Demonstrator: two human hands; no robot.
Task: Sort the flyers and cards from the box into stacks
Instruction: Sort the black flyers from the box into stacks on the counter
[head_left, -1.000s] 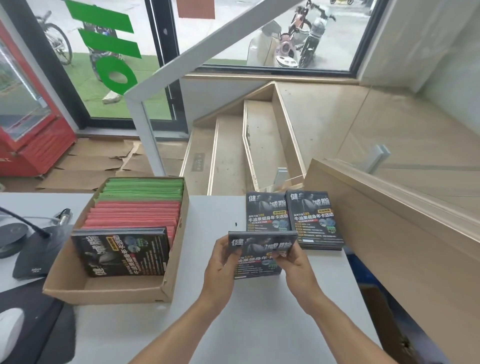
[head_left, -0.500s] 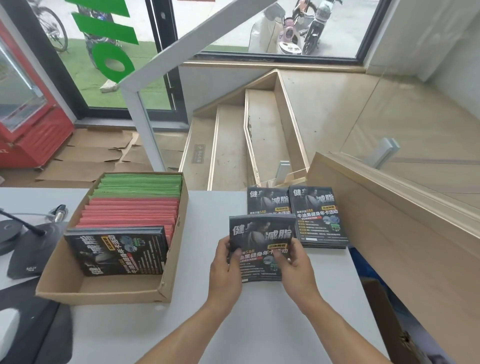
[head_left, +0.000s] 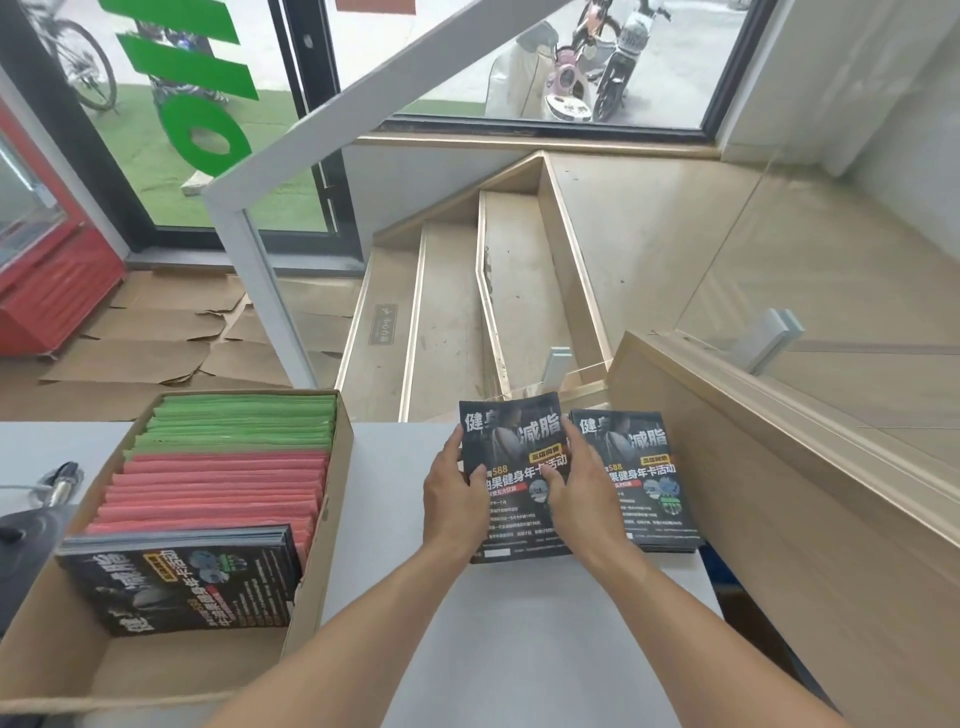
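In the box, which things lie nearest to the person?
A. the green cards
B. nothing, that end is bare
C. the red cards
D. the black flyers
D: in the box the black flyers lie at the near end, then the red cards, with the green cards farthest.

One head-worn view looks forward and down, close over the white table (head_left: 519, 649); stairs (head_left: 452, 291) lie beyond.

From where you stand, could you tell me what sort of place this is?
Probably a shop-front reception desk: a street-facing glass window, stairs behind the counter, and gym flyers stacked out.
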